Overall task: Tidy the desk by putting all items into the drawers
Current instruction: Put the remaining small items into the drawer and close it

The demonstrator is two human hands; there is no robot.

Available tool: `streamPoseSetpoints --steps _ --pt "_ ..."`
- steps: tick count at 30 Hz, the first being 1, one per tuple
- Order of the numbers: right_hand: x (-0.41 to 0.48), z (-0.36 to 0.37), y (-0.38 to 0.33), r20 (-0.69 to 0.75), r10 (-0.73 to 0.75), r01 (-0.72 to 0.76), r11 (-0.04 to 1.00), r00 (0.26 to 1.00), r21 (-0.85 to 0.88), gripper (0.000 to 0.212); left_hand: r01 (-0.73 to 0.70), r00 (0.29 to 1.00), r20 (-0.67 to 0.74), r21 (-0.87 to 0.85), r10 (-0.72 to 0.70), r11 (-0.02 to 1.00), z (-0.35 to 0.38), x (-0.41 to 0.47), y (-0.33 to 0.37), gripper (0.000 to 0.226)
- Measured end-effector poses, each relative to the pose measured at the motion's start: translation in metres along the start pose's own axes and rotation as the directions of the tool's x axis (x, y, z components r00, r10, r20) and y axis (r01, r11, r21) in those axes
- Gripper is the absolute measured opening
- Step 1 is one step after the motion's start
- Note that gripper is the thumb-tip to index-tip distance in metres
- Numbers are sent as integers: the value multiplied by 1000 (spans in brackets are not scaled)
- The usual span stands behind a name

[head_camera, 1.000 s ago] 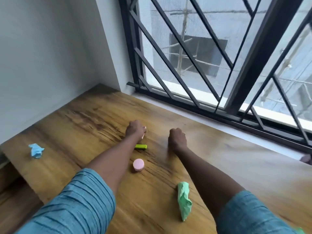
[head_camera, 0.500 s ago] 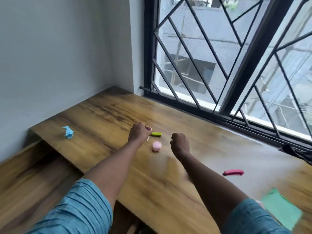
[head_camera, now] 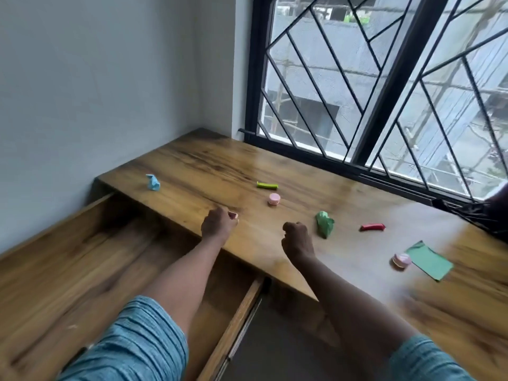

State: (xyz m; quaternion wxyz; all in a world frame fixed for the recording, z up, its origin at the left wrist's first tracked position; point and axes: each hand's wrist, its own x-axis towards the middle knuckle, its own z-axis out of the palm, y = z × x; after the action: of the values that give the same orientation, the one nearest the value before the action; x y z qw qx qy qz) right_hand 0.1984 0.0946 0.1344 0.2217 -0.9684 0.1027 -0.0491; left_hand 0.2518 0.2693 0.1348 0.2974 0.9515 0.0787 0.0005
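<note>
Two pink tubs, two sticks (green, red); left fingers pinch a pink piece, right fingers curl empty.

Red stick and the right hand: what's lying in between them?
A crumpled green paper lies between the right hand and the red stick. The head view shows it.

The wooden desk carries seven loose things. Well left of the fingers of the left hand lies a crumpled blue paper. Beyond those fingers are a green stick and, near it, a pink tub. Just right of the fingers of the right hand sits a crumpled green paper — then a red stick. Farther right, a second pink tub lies just beside a flat green sheet.
</note>
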Motion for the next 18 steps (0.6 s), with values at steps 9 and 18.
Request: streamPoseSetpoints --steps 9,18 --pt "-135 24 -29 33 48 -51 994 998 95 23 52 998 43 14 -52 999 -30 -115 -101 23" --pt "-224 52 -92 173 76 -92 991 982 92 20 140 990 -6 114 -141 984 -96 -191 -188 24"
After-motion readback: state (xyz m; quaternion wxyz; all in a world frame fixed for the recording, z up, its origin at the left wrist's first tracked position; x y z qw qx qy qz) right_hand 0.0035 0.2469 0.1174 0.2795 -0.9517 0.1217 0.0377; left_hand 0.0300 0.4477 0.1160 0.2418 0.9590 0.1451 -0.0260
